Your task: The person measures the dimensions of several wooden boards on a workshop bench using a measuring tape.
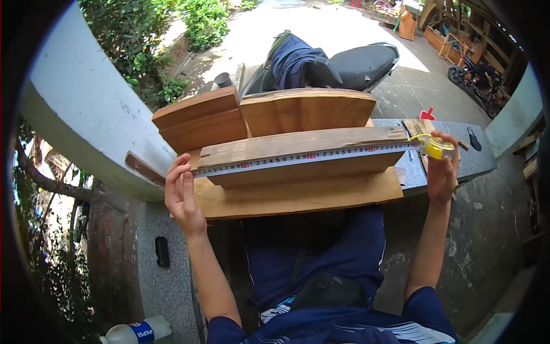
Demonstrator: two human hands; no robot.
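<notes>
A white measuring tape (pixel 309 156) is stretched along the long front wooden block (pixel 303 143), across its near edge. My left hand (pixel 184 195) pinches the tape's free end at the block's left end. At the right end, my right hand (pixel 442 166) is closed around the clear and yellow tape case (pixel 436 148). Under the block lies a wide flat board (pixel 298 198). Behind it stand a curved-top wood piece (pixel 309 112) and, to the left, a darker wood piece (pixel 200 121).
A stone bench (pixel 475 155) extends right, holding a small black item (pixel 474 139). Another bench section (pixel 163 298) at left carries a black object (pixel 162 251) and a Pepsi bottle (pixel 140 331). A motorbike (pixel 364 64) stands behind; a pillar (pixel 97 109) is at left.
</notes>
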